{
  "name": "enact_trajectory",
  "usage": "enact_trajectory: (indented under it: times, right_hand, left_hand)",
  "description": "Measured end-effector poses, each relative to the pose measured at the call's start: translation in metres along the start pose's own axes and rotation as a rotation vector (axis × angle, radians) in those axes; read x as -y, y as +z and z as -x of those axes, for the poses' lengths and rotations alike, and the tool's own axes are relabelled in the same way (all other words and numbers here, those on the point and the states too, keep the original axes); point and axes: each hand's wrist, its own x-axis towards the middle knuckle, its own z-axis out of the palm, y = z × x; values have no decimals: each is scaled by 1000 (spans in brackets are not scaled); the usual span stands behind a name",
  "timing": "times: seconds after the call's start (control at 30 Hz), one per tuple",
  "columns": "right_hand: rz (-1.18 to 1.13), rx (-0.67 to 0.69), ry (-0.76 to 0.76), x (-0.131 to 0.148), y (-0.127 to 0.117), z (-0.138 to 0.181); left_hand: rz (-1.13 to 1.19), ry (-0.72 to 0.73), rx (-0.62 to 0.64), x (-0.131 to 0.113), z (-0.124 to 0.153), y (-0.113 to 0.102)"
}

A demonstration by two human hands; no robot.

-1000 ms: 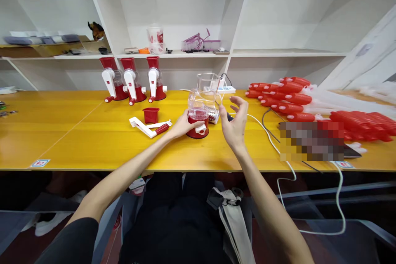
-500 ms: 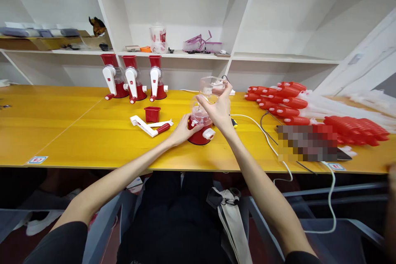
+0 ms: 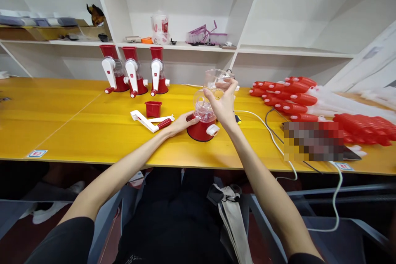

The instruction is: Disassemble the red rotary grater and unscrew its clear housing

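A red suction base (image 3: pixel 201 131) with a white side knob stands upright on the table, part of a rotary grater. On top of it sits the clear plastic grater body (image 3: pixel 202 105), its open hopper upward. My right hand (image 3: pixel 223 105) grips this clear body around the hopper, thumb on the near side. At the base's left side, my left hand (image 3: pixel 183 123) holds it with the thumb across the front; its other fingers are partly hidden behind. Left of that hand lie a white crank handle (image 3: pixel 145 121) with a red grip and a red food pusher (image 3: pixel 153 109).
Three assembled red-and-white rotary graters (image 3: pixel 131 72) stand at the back left. Red-handled items (image 3: pixel 287 95) in clear wrapping are heaped on the right, near a blurred dark flat object (image 3: pixel 318 142). White cables (image 3: pixel 266 126) run over the table's front edge. Shelves rise behind.
My left thumb has drawn back left from the front of the base. My right hand keeps its hold on the clear body. The camera view has shifted slightly.
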Motion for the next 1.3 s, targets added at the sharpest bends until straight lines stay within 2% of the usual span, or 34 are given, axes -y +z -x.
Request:
enact_trajectory:
  times: [0.2,0.53,0.7,0.9,1.0,1.1,1.2,1.3]
  right_hand:
    - [-48,4,-2,-4,0,-3]
    - [-169,33,21,-8,-3,-3]
    - [-319,180,10,-16,-10,-14]
    - [-478,469,34,-21,-21,-36]
    - [-524,535,48,-22,-20,-41]
    - [-548,480,48,-23,-17,-41]
    - [-561,333,37,-21,-20,-42]
    - [-568,188,34,-16,-29,-42]
  left_hand:
    - [40,38,53,-6,0,-1]
    - [113,-11,66,-7,-1,-4]
    - [106,-32,39,-10,0,-4]
    - [86,-57,15,-11,1,-4]
    - [85,-49,29,-10,1,-6]
    - [95,-46,31,-9,2,-5]
    - [71,-60,8,-9,4,3]
    - [-65,-18,-60,-10,8,16]
